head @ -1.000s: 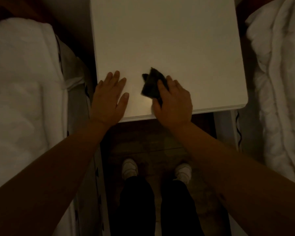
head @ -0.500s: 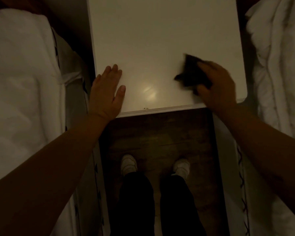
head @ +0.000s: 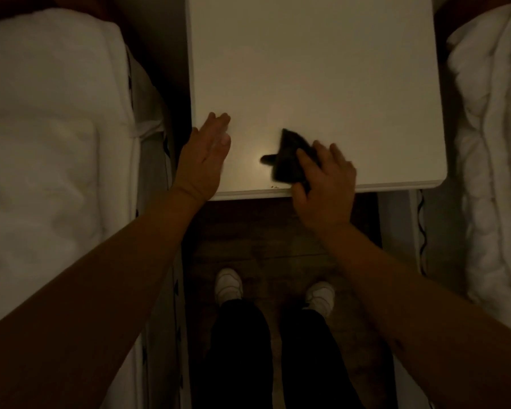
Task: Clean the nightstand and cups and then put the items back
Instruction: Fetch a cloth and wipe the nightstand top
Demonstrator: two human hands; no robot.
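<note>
Near the front edge of the counter [head: 322, 69], the right hand [head: 325, 184] now has its grip clamped on a dark cloth [head: 289, 157], fingers curled over it and pressing it to the white top. Half a second ago that grip was well over toward the right-hand corner; it has since swept back toward the middle, close to where it was a second ago. The cloth pokes out ahead of and to the left of the fingers, and a few small dark specks [head: 275, 187] sit on the front lip just left of the grip.

Left of the grip, well apart from it, the left hand [head: 207, 160] holds nothing, fingers straight and together; it looks tilted on its edge rather than lying flat as before, though blur makes that unsure.

Judging from this, the wiping is in back-and-forth passes along the front strip, and those specks probably still need clearing. No cups are in view, so that part and the putting back appear to remain.
</note>
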